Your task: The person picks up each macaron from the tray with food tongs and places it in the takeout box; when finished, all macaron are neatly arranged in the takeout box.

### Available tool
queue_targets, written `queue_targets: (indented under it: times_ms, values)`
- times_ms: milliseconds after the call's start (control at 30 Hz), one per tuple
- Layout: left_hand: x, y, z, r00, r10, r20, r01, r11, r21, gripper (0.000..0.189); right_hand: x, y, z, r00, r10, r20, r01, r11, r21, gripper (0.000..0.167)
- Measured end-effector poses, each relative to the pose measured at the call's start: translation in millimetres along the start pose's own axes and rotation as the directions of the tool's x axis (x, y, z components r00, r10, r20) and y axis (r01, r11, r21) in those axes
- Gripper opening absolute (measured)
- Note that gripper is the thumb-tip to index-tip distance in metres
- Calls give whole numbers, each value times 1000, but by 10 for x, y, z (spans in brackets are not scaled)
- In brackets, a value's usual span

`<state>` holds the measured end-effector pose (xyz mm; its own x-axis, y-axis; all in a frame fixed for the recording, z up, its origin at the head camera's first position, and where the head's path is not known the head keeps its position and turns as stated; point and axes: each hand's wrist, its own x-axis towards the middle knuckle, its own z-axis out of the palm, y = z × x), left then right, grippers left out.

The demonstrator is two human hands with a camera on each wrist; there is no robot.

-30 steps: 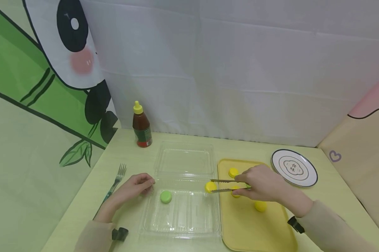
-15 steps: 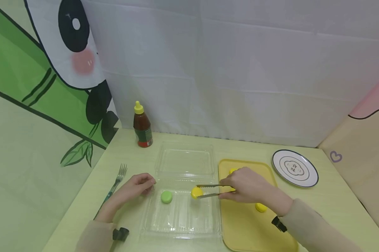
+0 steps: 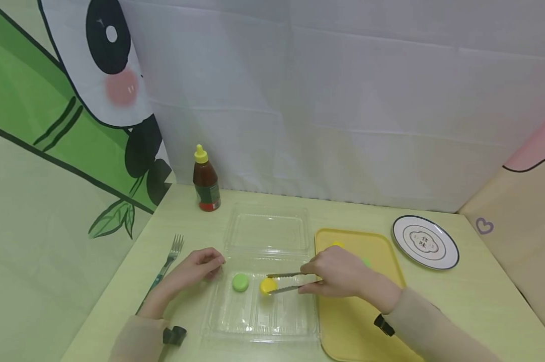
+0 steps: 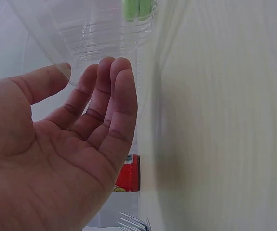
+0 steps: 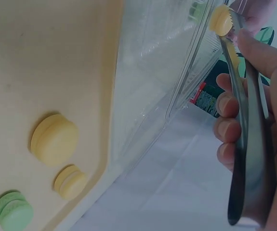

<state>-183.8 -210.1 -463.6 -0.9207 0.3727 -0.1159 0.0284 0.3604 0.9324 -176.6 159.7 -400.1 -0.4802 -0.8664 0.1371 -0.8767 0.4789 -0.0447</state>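
My right hand (image 3: pixel 340 274) grips metal tongs (image 5: pixel 257 144), whose serrated tips pinch a yellow macaron (image 3: pixel 267 286). The macaron hangs over the clear plastic container (image 3: pixel 236 319), just right of a green macaron (image 3: pixel 240 282) lying inside it. My left hand (image 3: pixel 197 271) is at the container's left edge. In the left wrist view its thumb overlaps the rim corner while the fingers curve along the outer wall. More macarons lie on the yellow tray (image 3: pixel 358 327), partly hidden by my right hand; the right wrist view shows two yellow ones (image 5: pixel 56 139) and a green one (image 5: pixel 13 211).
Behind the container's base lies its unfolded lid (image 3: pixel 267 229). A sauce bottle (image 3: pixel 206 186) stands at the back left. A fork (image 3: pixel 169 261) lies beside my left forearm, and a white plate (image 3: pixel 425 242) sits right of the tray. A white wall closes the back.
My right hand has carried the yellow macaron in the tongs leftward, from the tray's edge to over the container beside the green macaron. My left hand has stayed in place.
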Motion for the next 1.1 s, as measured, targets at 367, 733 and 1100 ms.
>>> queue_targets:
  times_ms: [367, 733, 1100]
  values:
    - [-6, -4, 2, 1000, -3, -1, 3, 1000, -1, 29, 133, -108, 128, 999, -38, -6, 38, 999, -9, 42]
    - [3, -15, -5, 1000, 4, -3, -4, 1000, 24, 28, 252, -193, 272, 997, -78, 17, 78, 997, 7, 39]
    - [3, -21, -9, 1000, 7, 0, -7, 999, 32, 28, 365, -317, 350, 996, -89, 32, 89, 996, 12, 37]
